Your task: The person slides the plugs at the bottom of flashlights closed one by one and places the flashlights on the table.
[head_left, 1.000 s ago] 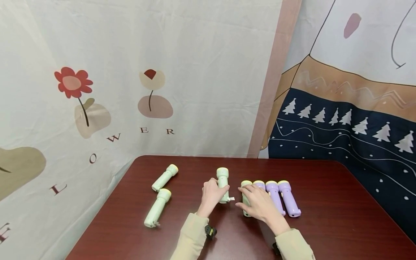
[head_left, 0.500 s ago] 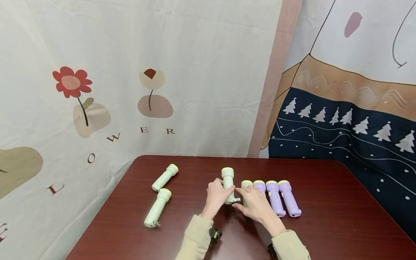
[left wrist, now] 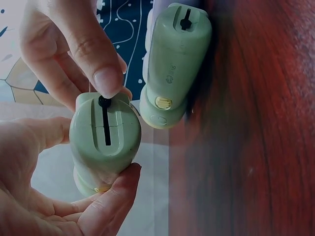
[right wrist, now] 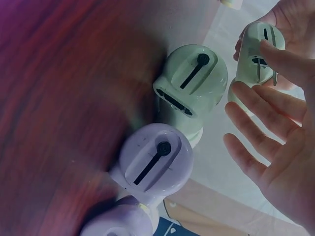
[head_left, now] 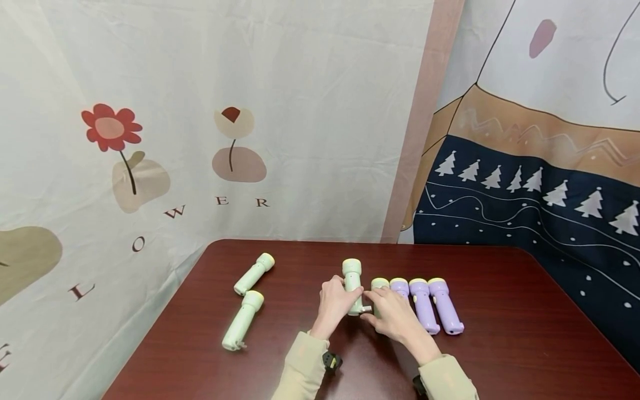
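A pale green flashlight point(head_left: 353, 276) with a yellow-rimmed head is gripped by my left hand point(head_left: 334, 304), its head pointing away from me. Metal plug prongs point(right wrist: 259, 71) stick out sideways from its base. On the base's end, in the left wrist view, my right thumb touches the black slider point(left wrist: 105, 103) at the prong end of its slot. The other fingers of my right hand point(head_left: 397, 315) are loosely extended beside the prongs. Just right of it, partly hidden by that hand in the head view, lies another green flashlight point(left wrist: 179, 59).
Three purple flashlights lie side by side on the right: a partly covered one point(head_left: 399, 284), a middle one point(head_left: 424, 306) and an outer one point(head_left: 446, 306). Two green flashlights lie at left, one farther point(head_left: 254, 274), one nearer point(head_left: 241, 322). The dark red table point(head_left: 525, 333) meets hanging printed cloth point(head_left: 320, 139).
My left hand has shifted slightly right with the green flashlight. My right hand has moved left from over the row to the held flashlight's base; little differs in the last half second.
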### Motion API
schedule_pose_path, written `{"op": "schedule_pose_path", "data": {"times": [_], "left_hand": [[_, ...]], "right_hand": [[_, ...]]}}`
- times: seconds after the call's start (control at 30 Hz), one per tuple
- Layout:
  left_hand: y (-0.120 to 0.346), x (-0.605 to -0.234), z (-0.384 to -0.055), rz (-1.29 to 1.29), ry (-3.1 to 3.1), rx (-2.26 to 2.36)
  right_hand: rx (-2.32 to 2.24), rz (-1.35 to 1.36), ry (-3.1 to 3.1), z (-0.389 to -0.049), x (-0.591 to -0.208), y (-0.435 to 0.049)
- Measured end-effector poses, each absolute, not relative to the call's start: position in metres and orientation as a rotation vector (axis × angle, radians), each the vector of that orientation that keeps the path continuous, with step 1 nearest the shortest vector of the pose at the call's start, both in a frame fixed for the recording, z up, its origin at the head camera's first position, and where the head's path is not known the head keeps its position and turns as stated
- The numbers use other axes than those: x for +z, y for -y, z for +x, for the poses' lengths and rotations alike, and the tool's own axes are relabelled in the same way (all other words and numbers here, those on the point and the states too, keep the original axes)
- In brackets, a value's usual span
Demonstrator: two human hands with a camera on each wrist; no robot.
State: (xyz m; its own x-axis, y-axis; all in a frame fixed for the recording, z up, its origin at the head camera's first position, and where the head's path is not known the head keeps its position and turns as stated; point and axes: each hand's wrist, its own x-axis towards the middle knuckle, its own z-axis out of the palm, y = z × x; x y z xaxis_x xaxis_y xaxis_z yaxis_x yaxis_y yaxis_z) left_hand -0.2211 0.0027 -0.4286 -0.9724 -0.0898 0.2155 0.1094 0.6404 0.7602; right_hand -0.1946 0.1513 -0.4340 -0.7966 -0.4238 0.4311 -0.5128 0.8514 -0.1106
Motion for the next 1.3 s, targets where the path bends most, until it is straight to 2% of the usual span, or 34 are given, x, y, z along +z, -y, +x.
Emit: {"op": "schedule_pose_path", "data": {"times": [1.3], "left_hand": [[-0.0078,-0.4252,-0.2188,0.025,2.653,-1.154]], "right_hand": [[0.263,0.822,2.460,-0.1974,-0.4408,-0.1490]]}}
